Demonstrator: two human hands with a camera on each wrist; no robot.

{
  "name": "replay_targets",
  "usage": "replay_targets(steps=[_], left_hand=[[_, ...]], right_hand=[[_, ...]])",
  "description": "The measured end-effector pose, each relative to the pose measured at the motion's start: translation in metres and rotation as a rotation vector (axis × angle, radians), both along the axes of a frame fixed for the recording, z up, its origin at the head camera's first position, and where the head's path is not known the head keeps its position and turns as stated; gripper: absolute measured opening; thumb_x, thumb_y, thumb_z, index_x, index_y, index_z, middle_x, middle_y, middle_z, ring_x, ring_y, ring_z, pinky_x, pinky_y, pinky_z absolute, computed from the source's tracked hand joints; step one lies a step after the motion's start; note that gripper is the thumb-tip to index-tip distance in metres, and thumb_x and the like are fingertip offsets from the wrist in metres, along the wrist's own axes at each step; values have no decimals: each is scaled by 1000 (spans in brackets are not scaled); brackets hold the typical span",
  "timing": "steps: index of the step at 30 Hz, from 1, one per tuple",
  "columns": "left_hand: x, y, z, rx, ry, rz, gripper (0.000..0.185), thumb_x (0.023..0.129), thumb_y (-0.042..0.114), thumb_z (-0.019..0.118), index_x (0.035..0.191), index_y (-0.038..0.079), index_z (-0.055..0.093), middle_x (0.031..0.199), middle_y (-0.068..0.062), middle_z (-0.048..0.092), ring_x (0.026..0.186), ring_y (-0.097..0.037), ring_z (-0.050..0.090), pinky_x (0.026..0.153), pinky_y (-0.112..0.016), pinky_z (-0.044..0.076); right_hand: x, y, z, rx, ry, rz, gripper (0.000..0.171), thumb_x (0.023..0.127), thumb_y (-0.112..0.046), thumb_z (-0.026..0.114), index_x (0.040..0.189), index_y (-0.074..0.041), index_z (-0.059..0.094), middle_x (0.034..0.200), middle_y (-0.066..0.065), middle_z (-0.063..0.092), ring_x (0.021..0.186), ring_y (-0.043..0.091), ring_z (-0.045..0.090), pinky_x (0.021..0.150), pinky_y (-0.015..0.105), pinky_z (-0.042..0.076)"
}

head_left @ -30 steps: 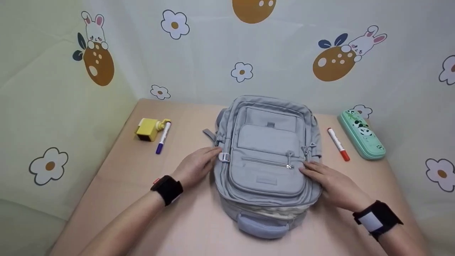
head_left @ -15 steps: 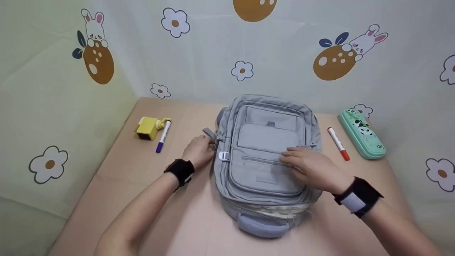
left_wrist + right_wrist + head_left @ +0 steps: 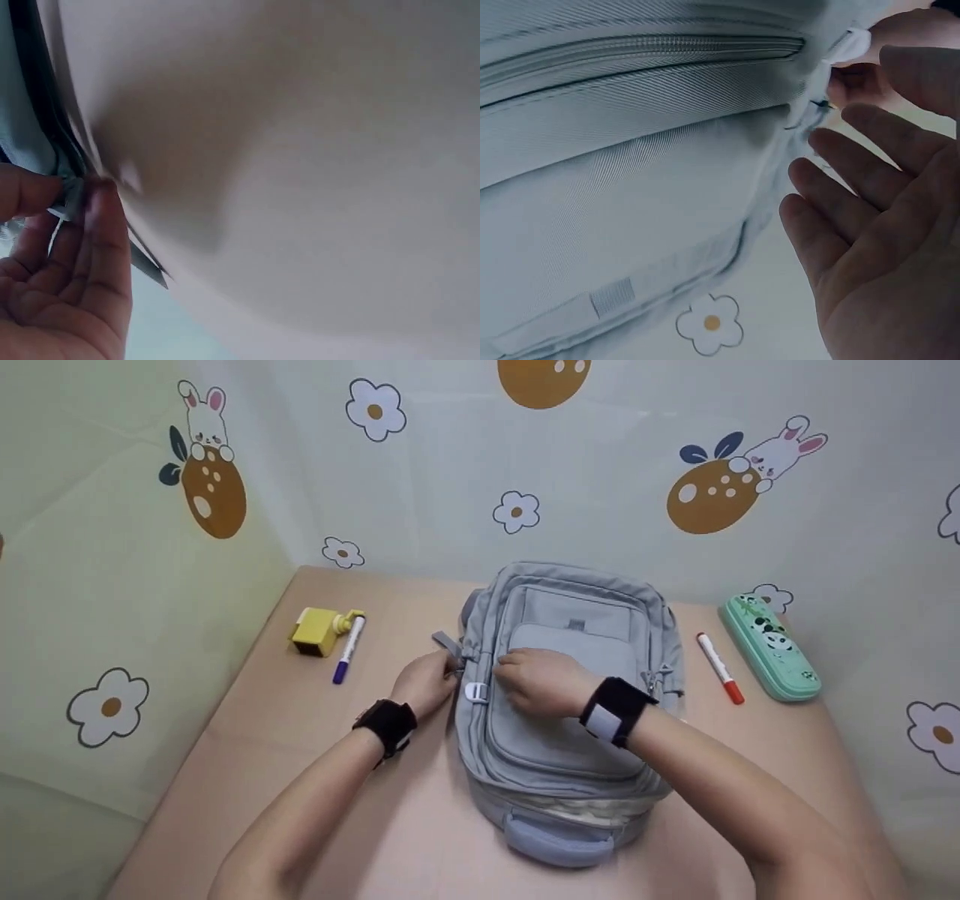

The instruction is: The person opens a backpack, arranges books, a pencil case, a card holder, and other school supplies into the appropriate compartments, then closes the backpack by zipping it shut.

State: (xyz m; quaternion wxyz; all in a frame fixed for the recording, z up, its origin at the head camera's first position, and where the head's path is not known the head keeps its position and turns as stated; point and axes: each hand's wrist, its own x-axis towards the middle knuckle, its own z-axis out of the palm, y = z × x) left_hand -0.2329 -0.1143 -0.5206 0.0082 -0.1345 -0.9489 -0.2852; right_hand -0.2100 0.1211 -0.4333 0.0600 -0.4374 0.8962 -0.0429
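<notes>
Here, left hand [image 3: 422,682] pinching backpack [image 3: 570,750] left-edge strap [image 3: 71,196], right hand [image 3: 541,681] loose-fingered beside it.

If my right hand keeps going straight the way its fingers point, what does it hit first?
Most likely your left hand, which pinches a strap at the backpack edge. The right hand points left across the front pocket, with the white buckle just beside that line. Depth is uncertain.
</notes>
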Motion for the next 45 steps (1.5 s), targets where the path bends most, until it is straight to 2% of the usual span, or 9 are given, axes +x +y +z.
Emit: replay_targets(steps=[3,8,15,22,26,32,35,41,45], left_hand=[[3,1,1,-20,20,-46,6,90,9,65,95,9,70,85,-2,66,78,-24,62,75,-44,51],[5,-1,-1,-24,50,-78,13,93,11,66,80,12,70,74,0,60,71,-22,58,70,-41,48],[9,-2,-2,34,120,-71,12,95,11,69,101,10,80,98,-6,73,94,-26,69,86,-43,53],[8,1,-3,77,52,-46,18,95,14,69,109,14,80,106,-2,75,100,-23,69,89,-41,53],[6,2,-4,79,27,-30,16,95,16,70,106,14,81,104,-1,75,98,-22,70,87,-40,53],[4,4,-5,29,110,-97,10,96,10,68,100,7,77,101,-8,71,96,-26,67,86,-43,52],[5,3,-5,16,120,-129,8,97,7,66,100,4,74,100,-10,69,95,-28,66,85,-44,52],[11,-5,0,51,80,-166,5,96,5,67,95,6,72,94,-7,66,91,-26,64,84,-44,51],[20,-13,6,79,-17,-190,6,95,5,68,96,4,74,93,-6,69,90,-26,65,86,-44,51]], right_hand=[[-9,-9,-8,31,-21,-44,45,95,-18,65,136,1,60,144,22,54,133,39,51,111,49,41],[-17,-18,-17,47,-64,-90,56,99,-27,63,146,1,52,151,22,48,141,37,43,114,47,36],[-19,-20,-22,72,-102,-94,63,99,-34,64,152,-4,46,158,21,39,147,38,34,118,47,30],[-21,-19,-22,94,-142,-108,63,100,-34,62,154,-6,45,161,20,35,149,36,30,120,46,28],[-23,-21,-23,93,-164,-106,63,100,-34,61,154,-6,45,161,20,35,149,36,30,119,46,28],[-24,-21,-23,88,-170,-99,63,100,-35,61,154,-6,45,160,20,35,149,37,30,119,46,28],[-23,-21,-22,79,-174,-96,62,101,-35,61,154,-6,45,160,21,35,149,37,31,119,46,29],[-22,-21,-19,61,-177,-85,61,100,-32,62,153,-4,46,159,23,36,148,37,32,118,46,30],[-22,-21,-19,74,-182,-88,62,99,-31,62,153,-4,45,160,22,35,149,37,31,119,44,28]])
